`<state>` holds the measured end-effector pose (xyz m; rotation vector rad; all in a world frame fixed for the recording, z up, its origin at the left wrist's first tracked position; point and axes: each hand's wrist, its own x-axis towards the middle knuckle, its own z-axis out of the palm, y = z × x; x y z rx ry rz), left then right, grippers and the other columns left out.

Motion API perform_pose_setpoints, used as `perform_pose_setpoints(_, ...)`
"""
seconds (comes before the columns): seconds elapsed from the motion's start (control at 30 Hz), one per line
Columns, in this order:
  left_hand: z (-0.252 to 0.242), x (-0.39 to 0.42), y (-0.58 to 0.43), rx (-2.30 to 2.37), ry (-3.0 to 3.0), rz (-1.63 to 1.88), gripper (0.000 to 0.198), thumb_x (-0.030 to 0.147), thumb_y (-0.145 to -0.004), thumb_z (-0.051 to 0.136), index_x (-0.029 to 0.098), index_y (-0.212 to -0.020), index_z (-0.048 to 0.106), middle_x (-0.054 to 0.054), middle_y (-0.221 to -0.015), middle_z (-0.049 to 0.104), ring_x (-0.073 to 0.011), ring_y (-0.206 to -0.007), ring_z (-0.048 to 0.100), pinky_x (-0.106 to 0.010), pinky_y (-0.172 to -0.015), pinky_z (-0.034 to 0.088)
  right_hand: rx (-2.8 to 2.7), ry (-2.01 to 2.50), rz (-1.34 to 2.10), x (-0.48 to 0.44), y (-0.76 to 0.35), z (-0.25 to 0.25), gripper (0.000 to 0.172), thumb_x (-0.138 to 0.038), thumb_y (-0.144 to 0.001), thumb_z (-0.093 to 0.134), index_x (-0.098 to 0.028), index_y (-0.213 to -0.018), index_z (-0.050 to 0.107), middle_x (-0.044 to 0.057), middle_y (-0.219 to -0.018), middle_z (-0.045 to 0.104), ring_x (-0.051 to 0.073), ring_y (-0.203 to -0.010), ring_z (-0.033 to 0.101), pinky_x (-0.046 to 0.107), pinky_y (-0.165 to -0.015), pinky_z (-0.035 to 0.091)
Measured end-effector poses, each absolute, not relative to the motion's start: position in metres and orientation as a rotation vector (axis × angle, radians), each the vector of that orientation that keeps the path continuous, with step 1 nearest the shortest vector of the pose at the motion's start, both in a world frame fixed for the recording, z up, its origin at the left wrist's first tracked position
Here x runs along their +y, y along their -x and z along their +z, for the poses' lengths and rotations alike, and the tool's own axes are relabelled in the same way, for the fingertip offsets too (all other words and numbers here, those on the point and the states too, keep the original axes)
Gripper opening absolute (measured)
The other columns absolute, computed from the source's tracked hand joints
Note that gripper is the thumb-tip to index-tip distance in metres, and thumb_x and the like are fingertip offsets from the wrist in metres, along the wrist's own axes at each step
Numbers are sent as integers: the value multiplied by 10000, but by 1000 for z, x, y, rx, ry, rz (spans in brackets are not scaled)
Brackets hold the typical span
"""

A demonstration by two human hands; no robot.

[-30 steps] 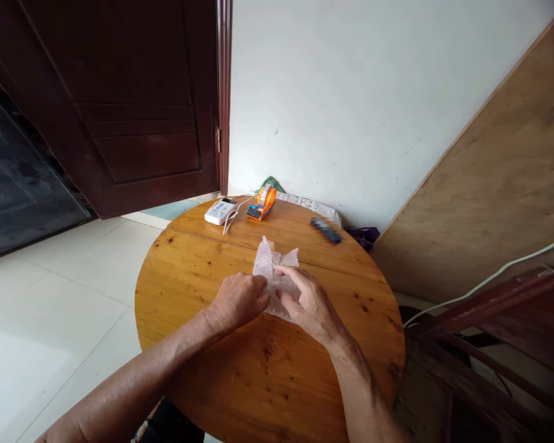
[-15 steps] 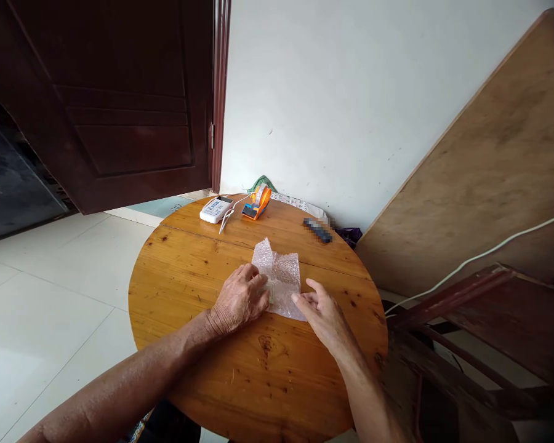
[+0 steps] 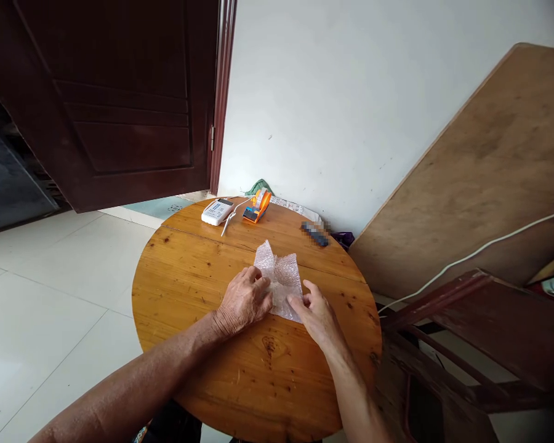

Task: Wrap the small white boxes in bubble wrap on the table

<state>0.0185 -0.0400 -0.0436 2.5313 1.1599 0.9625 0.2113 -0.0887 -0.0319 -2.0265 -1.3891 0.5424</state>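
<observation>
A sheet of clear bubble wrap (image 3: 286,271) lies in the middle of the round wooden table, its far edge sticking up in two flaps. My left hand (image 3: 247,295) rests on the wrap's left side, fingers bent and closed on it; the fingertips are partly hidden. Something pale, too small to name, shows at the wrap's centre near those fingers. At the right edge of the wrap is my right hand (image 3: 317,312), its thumb touching the plastic and its fingers curved but apart from the thumb.
Toward the table's (image 3: 175,277) far side are a white box-shaped device (image 3: 216,211) with a white cable, an orange tape dispenser (image 3: 257,206) and a blurred dark object (image 3: 314,234). A dark red door (image 3: 133,111) stands left, a wooden board (image 3: 480,154) leans right.
My right hand has come slightly inward over the wrap's right edge, and that edge has shifted a little left. My left hand stays on the wrap. The camera view has turned slightly.
</observation>
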Motion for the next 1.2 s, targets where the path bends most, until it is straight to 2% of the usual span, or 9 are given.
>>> perform_pose_setpoints(0.1,-42,-39,-18,1155,-2515,935,202,286,-882,518,180,-952,674,-99,-1010,604,-230,-926,580,-352,-852,505,-1327,1823,636,-86,-207,-37,652,-480,-738,586,-134,-1289,537,-41,-617,574,164,-562,506,289,-562,398)
perform_pose_setpoints(0.3,-41,-37,-17,1164,-2542,874,194,315,-876,545,209,-948,691,-83,-1024,607,-222,-909,584,-351,-839,500,-1173,1585,737,-88,-191,-25,613,-432,-708,665,-153,-1244,559,-56,-618,538,125,-525,440,242,-457,387)
perform_pose_setpoints(0.43,-40,-35,-18,1159,-2557,839,193,331,-882,553,221,-948,698,-70,-1016,603,-201,-896,585,-320,-822,500,-1134,1540,824,-84,-174,-13,656,-431,-698,679,-154,-1275,534,-49,-654,543,130,-503,454,234,-360,406)
perform_pose_setpoints(0.57,-37,-35,-18,1166,-2536,788,213,341,-889,548,220,-968,705,-77,-1018,599,-202,-894,589,-313,-803,508,-1175,1514,844,-76,-163,-12,665,-422,-717,682,-172,-1313,522,-39,-691,568,131,-498,487,228,-340,420)
perform_pose_setpoints(0.77,-34,-36,-17,1122,-2350,765,246,304,-862,557,178,-1023,692,-99,-1067,590,-214,-918,602,-316,-800,518,-1321,1538,807,-72,-159,-13,655,-401,-779,635,-147,-1366,492,19,-800,674,137,-559,557,230,-432,465)
perform_pose_setpoints(0.93,-32,-33,-13,993,-2061,836,300,223,-754,605,155,-1036,679,-71,-996,583,-197,-886,599,-298,-802,509,-1434,1554,873,-79,-162,-6,654,-442,-877,527,-163,-1454,401,41,-891,714,122,-532,555,232,-440,470)
perform_pose_setpoints(1.03,-28,-32,-11,987,-1866,835,369,213,-722,613,144,-1079,678,-54,-968,592,-181,-842,591,-287,-763,500,-1547,1492,842,-83,-162,-4,621,-306,-859,530,-198,-1458,407,63,-992,736,152,-699,649,260,-605,547)
perform_pose_setpoints(1.1,-25,-32,-9,1001,-1777,819,412,233,-733,613,132,-1129,668,-57,-990,605,-179,-847,592,-291,-764,494,-1617,1452,804,-85,-161,-4,657,-230,-822,552,-225,-1462,405,66,-1040,737,178,-826,682,304,-725,572)
perform_pose_setpoints(1.2,-23,-33,-10,1018,-1765,806,436,251,-743,624,133,-1162,662,-60,-1005,607,-178,-850,588,-300,-773,490,-1706,1445,773,-89,-159,-4,744,-212,-793,611,-256,-1491,358,71,-1126,717,199,-910,693,353,-814,574)
